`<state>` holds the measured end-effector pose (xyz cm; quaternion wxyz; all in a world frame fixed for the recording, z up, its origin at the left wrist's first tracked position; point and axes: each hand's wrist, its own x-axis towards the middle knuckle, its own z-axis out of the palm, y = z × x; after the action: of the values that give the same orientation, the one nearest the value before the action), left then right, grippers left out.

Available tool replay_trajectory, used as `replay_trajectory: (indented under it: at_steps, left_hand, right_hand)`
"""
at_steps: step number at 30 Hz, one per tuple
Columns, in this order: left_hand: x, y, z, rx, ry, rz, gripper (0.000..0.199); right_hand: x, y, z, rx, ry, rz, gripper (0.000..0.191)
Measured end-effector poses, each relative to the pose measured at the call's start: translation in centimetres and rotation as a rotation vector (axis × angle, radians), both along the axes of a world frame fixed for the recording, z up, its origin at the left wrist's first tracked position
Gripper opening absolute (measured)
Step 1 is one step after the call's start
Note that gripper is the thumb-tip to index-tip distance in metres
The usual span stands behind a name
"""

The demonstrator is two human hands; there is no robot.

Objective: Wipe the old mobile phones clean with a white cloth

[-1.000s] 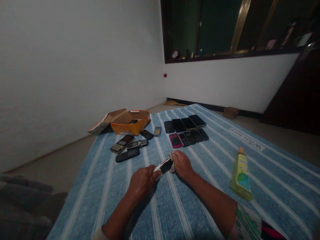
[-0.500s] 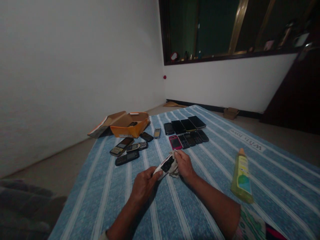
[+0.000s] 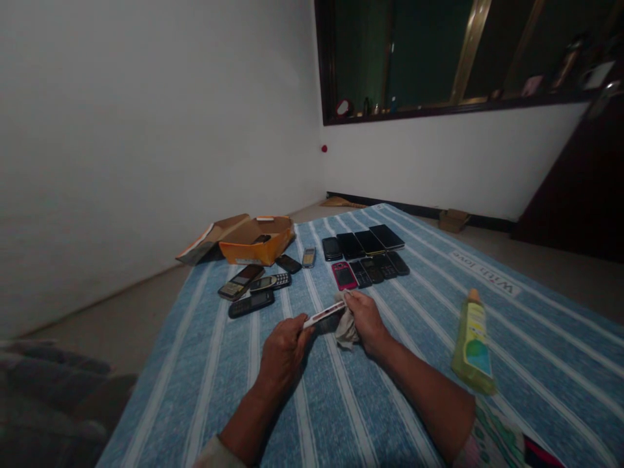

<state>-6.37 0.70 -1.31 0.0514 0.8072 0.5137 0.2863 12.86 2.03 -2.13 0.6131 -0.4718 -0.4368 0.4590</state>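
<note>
A white-edged phone [image 3: 324, 314] is held edge-up above the striped blue cloth. My left hand [image 3: 285, 351] is closed on its near left end. At the other end my right hand [image 3: 366, 320] pinches a crumpled pale cloth [image 3: 346, 330] against the phone; the cloth hangs below the fingers. Beyond my hands, a pink phone [image 3: 344, 276] lies at the left of a row of small dark phones, with larger black phones [image 3: 370, 242] behind them. Several keypad phones, among them a black one [image 3: 251, 303], lie loosely to the left.
An open orange box [image 3: 253, 252] with a dark item inside stands at the back left of the cloth-covered surface [image 3: 205, 364]. A yellow-green bottle [image 3: 474, 344] lies to the right of my right forearm. Walls rise behind.
The held phone has turned from showing its dark face to showing its narrow white side. The pale cloth hangs a little lower, and the view has shifted slightly.
</note>
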Motion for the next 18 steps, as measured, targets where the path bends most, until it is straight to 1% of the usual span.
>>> replay_trajectory:
  at_steps: [4,7,10,13,15,18]
  left_hand:
    - [-0.1,0.3,-0.5,0.069,0.01,-0.02,0.03]
    - [-0.2,0.5,-0.8,0.085,0.022,-0.029,0.027]
    - [-0.2,0.6,-0.8,0.063,0.046,-0.025,0.025]
    - [-0.2,0.4,-0.4,0.005,0.072,-0.034,0.026]
    - [-0.2,0.2,0.0,-0.047,0.075,-0.034,0.033]
    - [-0.2,0.1,0.8,-0.162,0.036,-0.024,0.054]
  right_hand:
    - [0.2,-0.2,0.1,0.066,-0.159,0.001,0.031]
    - [0.3,-0.6,0.3,0.114,-0.292,0.005,0.028]
    - [0.2,-1.1,0.6,0.146,-0.414,0.026,0.026]
    - [0.0,-1.5,0.8,0.169,-0.514,0.056,0.024]
    - [-0.1,-1.7,0.9,0.182,-0.563,0.068,0.023]
    - [-0.2,-1.8,0.9,0.196,-0.605,0.074,0.022]
